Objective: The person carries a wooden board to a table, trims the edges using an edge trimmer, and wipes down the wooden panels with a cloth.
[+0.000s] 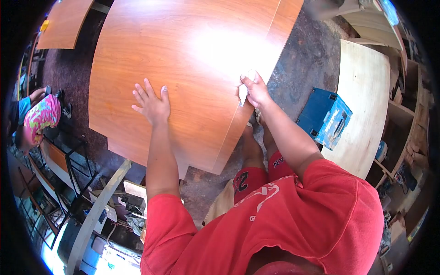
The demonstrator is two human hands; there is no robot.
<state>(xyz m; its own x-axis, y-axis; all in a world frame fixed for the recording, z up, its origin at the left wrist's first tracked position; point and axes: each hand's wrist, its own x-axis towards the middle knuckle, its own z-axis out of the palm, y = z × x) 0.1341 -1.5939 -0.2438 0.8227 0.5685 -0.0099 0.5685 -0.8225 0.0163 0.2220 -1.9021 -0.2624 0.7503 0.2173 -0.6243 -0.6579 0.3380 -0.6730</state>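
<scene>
A wide panel with an orange-brown wood-grain face (192, 114) lies in front of me. My left hand (155, 106) rests flat on it, fingers spread. Near the panel's right edge, my right hand (257, 91) is closed around a small white pointed tool (243, 95), whose exact kind I cannot make out. The tip points down at the panel, close to a thin straight line that runs along its right side. Glare whitens the surface above my right hand.
A blue tool case (324, 117) stands right of my legs, by a pale wooden board (366, 91). Wooden shelving (403, 123) lines the far right. A seated person in bright patterned clothing (43, 115) is at the left, near another orange panel (64, 23).
</scene>
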